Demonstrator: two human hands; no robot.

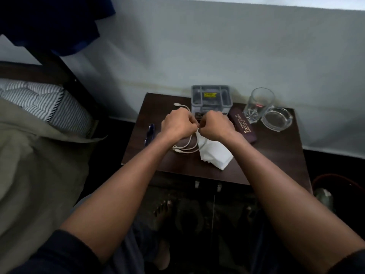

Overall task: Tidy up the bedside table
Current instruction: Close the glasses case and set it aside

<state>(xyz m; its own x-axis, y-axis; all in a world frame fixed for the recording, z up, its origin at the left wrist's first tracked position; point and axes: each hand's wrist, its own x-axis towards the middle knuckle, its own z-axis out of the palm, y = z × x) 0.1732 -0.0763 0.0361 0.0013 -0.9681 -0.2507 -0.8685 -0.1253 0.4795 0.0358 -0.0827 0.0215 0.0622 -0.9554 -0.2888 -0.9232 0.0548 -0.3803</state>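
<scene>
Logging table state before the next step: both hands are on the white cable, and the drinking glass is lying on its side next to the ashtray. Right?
Not quite. The head view shows the drinking glass standing upright beside the ashtray. Both the left hand and right hand are on the white cable.

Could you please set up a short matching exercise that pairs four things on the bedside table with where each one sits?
Things:
1. white cable
2. drinking glass
3. glasses case
4. grey organiser box

Places:
A. back edge, by the wall
B. held in both hands, its loops on the table
C. between the box and the glass
D. beside the glass ashtray

Pairs: 1-B, 2-D, 3-C, 4-A
</scene>
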